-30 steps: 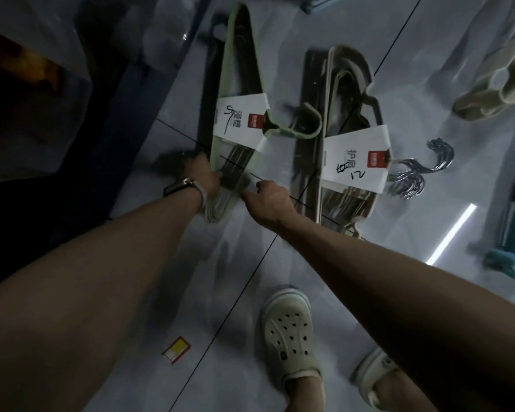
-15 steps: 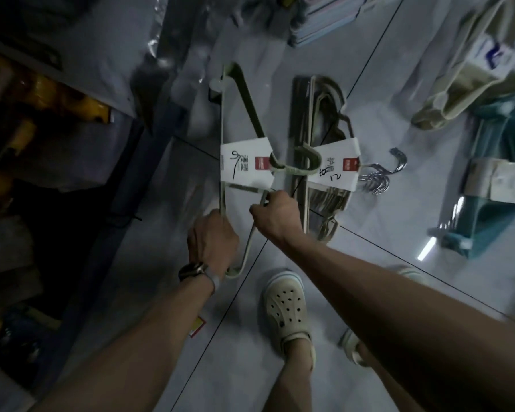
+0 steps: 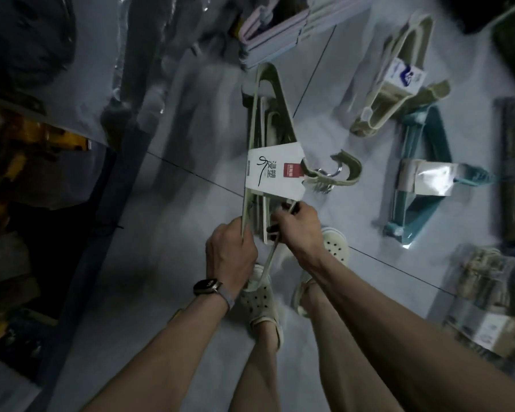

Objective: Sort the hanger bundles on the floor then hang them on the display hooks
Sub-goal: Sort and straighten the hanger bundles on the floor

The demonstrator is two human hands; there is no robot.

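Observation:
A pale green hanger bundle [image 3: 275, 171] with a white paper label is lifted off the floor in front of me, its hook pointing right. My left hand [image 3: 231, 257] grips the bundle's lower bar. My right hand [image 3: 295, 223] grips its other arm just below the label. A second bundle with metal hooks is mostly hidden behind it. A teal hanger bundle [image 3: 422, 176] and a beige hanger bundle [image 3: 399, 81] lie on the floor to the right.
More wrapped hanger bundles [image 3: 488, 298] lie at the right edge, and a stack of pastel hangers [image 3: 298, 28] at the top. Shelving with plastic-wrapped goods [image 3: 42, 144] runs along the left. My feet in pale clogs [image 3: 260, 301] stand below the hands.
Both hands lifted the green bundle off the floor and towards me. The view rose and shifted right, bringing the teal and beige bundles into sight.

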